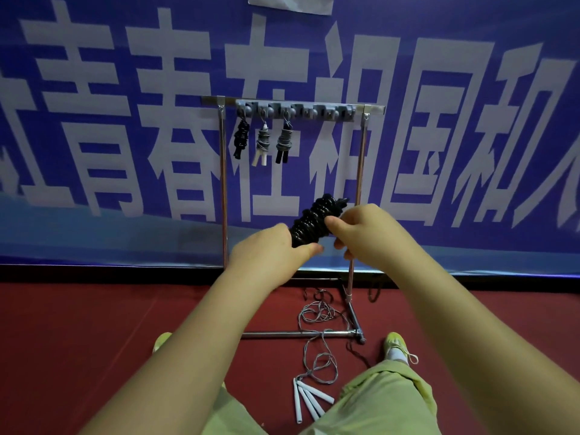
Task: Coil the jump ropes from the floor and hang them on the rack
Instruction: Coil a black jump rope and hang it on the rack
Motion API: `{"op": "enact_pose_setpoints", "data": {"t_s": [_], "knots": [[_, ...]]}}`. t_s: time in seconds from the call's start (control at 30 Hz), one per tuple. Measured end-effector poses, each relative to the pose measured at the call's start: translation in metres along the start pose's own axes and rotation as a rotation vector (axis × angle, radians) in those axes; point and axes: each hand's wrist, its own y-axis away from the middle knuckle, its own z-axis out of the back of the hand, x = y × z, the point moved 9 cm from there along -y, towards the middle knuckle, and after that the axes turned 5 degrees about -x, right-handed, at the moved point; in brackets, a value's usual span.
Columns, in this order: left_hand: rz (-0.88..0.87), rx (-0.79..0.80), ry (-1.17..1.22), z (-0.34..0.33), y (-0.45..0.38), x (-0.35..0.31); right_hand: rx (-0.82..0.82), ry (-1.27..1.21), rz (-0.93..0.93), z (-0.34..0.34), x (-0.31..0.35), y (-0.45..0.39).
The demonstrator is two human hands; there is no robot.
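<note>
Sports hall or gym: red sports flooring (94,324), large blue banner (408,89) on wall, metal rack (223,183) holding coiled jump ropes (262,142)

The rack (223,183) stands on the floor (78,324) before the banner (439,120), three coiled ropes (263,142) hanging at the left of its top bar. Both hands — left hand (270,249), right hand (364,230) — hold a coiled bundle (309,219) before the rack. Loose ropes (317,312) lie on the floor across its base bar (292,334), handles (309,400) nearest the person.

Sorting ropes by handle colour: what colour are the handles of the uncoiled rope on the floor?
White, on the grey uncoiled jump rope's handles, clearest in the head view.
</note>
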Motion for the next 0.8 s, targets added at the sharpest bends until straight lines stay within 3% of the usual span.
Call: {"op": "enact_pose_setpoints", "data": {"t_s": [0.17, 0.33, 0.53, 0.8], "knots": [[-0.110, -0.170, -0.246, 0.014, 0.003, -0.021, -0.027, -0.479, -0.115, -0.008, -0.003, 0.012], [-0.163, -0.175, -0.183, 0.008, 0.013, -0.025, -0.087, -0.656, -0.126, -0.009, -0.009, 0.017], [-0.128, -0.077, 0.117, -0.001, 0.019, -0.021, -0.099, -0.850, -0.161, -0.005, -0.017, 0.019], [-0.016, 0.456, 1.050, -0.026, 0.017, 0.000, 0.017, -0.870, -0.060, -0.016, -0.011, 0.027]]}}
